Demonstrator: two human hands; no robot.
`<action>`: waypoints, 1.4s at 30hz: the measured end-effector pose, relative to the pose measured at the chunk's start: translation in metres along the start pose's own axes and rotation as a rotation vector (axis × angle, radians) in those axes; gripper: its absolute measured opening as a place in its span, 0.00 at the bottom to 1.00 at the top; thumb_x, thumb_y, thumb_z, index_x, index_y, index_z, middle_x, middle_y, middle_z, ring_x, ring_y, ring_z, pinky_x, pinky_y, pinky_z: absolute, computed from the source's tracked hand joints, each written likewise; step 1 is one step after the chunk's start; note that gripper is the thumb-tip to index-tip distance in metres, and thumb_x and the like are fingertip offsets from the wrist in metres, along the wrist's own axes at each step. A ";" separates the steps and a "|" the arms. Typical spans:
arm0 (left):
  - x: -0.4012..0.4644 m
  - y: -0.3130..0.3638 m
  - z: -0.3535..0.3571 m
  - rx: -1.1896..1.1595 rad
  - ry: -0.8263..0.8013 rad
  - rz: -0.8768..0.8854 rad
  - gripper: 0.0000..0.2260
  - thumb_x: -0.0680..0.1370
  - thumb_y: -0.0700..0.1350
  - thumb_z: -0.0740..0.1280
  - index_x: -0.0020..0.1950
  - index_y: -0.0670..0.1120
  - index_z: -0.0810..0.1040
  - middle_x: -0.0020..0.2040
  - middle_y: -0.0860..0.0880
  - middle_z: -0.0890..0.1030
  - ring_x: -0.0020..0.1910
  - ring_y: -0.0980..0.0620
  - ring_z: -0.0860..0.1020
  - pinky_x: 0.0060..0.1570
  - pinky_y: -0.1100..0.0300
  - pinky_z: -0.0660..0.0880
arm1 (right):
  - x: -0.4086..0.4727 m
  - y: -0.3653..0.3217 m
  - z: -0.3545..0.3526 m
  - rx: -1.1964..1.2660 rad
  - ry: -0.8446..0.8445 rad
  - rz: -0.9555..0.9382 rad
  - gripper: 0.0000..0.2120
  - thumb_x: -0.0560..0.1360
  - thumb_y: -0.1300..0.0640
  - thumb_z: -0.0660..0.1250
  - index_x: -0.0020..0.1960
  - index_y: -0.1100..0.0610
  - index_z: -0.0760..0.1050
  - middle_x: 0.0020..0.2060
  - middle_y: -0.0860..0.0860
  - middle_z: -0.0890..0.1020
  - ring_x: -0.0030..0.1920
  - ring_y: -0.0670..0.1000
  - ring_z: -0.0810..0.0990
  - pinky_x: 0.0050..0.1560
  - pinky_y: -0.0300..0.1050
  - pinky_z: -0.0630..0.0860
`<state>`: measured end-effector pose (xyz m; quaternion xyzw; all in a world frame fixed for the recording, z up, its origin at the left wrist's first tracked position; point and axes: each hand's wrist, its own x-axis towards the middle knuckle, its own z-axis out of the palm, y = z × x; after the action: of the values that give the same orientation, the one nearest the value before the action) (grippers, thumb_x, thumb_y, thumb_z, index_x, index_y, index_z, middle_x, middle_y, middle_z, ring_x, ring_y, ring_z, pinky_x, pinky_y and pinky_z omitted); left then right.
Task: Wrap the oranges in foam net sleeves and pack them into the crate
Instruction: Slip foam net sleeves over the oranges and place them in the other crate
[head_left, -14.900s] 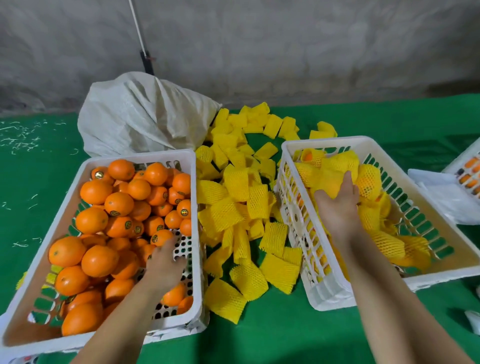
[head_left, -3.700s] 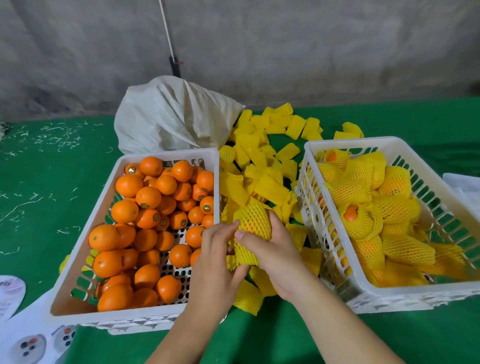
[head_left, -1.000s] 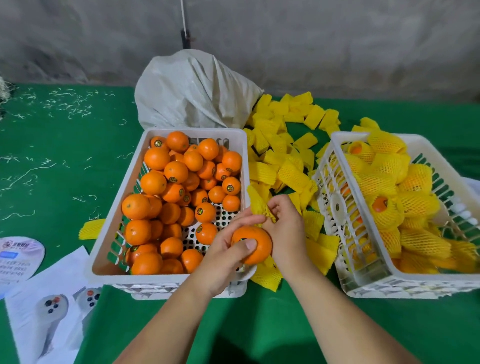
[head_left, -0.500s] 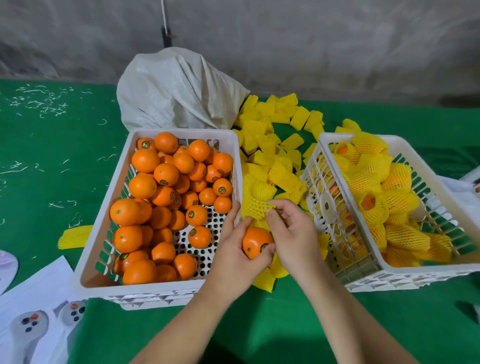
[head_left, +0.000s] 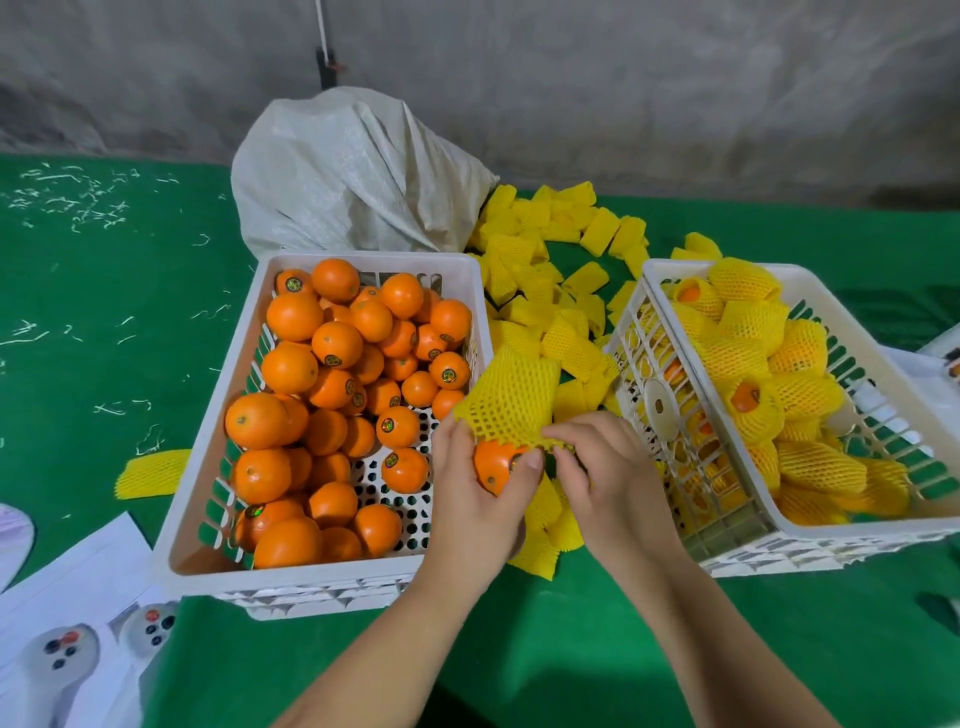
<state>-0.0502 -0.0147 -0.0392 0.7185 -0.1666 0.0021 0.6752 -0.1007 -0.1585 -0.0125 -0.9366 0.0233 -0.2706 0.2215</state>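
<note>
Head view looks down on a green desk (head_left: 130, 322) where the sleeving step is under way: the left hand (head_left: 480, 499) curls round a bare orange (head_left: 496, 465), thumb pressed across its front, while the right hand (head_left: 597, 467) pinches the lower edge of a yellow foam net sleeve (head_left: 511, 397) whose mouth sits just over the top of the fruit. The sleeve stands up above the orange, mostly still empty — only the rim has started over it. This pair is held between the two white crates, above loose sleeves (head_left: 545, 525) on the desk. The left crate (head_left: 208, 519) holds the unwrapped oranges (head_left: 332, 374); the right crate (head_left: 810, 540) holds wrapped fruit (head_left: 748, 338) piled against its far side, with room near its front. A grey sack (head_left: 353, 171) and a scatter of spare sleeves (head_left: 571, 234) lie behind. Next, as I judge it, the net must be stretched wide and drawn down until it covers the orange — the mesh looks springy and may slip back off the curve if released early — then the wrapped fruit goes right into the crate.
</note>
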 end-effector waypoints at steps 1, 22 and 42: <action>0.002 0.001 -0.001 -0.039 0.028 -0.036 0.17 0.78 0.55 0.71 0.64 0.50 0.77 0.61 0.51 0.73 0.61 0.60 0.74 0.59 0.70 0.69 | -0.002 -0.001 0.002 0.005 -0.014 -0.009 0.09 0.81 0.59 0.66 0.58 0.58 0.82 0.53 0.52 0.81 0.55 0.51 0.76 0.54 0.42 0.73; 0.012 -0.005 -0.004 -0.671 0.151 -0.432 0.24 0.77 0.51 0.73 0.71 0.60 0.71 0.54 0.49 0.86 0.45 0.45 0.85 0.46 0.55 0.83 | -0.003 -0.016 0.047 0.408 0.082 0.338 0.07 0.76 0.57 0.63 0.53 0.50 0.76 0.45 0.39 0.77 0.48 0.40 0.77 0.43 0.28 0.69; 0.013 -0.008 -0.005 -0.441 -0.133 -0.371 0.25 0.77 0.41 0.76 0.68 0.50 0.68 0.55 0.51 0.86 0.56 0.52 0.85 0.56 0.59 0.81 | 0.024 -0.016 0.002 0.323 -0.018 0.303 0.11 0.78 0.65 0.66 0.54 0.50 0.79 0.52 0.44 0.76 0.47 0.38 0.76 0.41 0.29 0.70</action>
<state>-0.0347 -0.0128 -0.0433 0.5711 -0.0728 -0.2047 0.7916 -0.0805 -0.1466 0.0045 -0.8772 0.1179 -0.2259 0.4068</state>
